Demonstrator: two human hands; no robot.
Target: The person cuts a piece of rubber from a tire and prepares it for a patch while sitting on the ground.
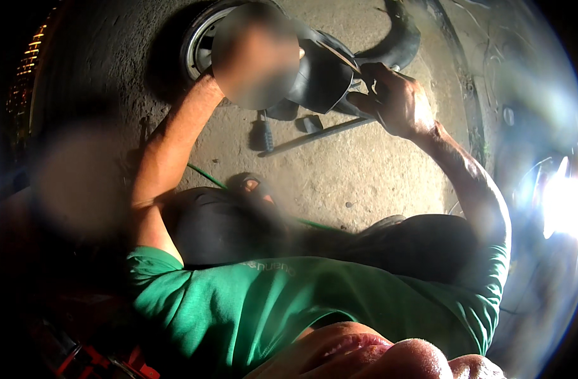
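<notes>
Our right hand (399, 101) grasps a thin rod (339, 57); black cover (319, 81) just left of that grip; our left hand (254, 54), blurred, beside the wheel (202, 45); its grip we cannot tell

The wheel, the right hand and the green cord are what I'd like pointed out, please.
Wheel (191, 52): head view, on its silver rim.
Right hand (401, 104): head view, middle of the hand.
Green cord (206, 175): head view, its upper-left visible stretch.

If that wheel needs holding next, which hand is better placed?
Probably the left hand: it's right by the wheel, though a blur hides its grip. The right hand is farther away, beyond the curved black part.
</notes>
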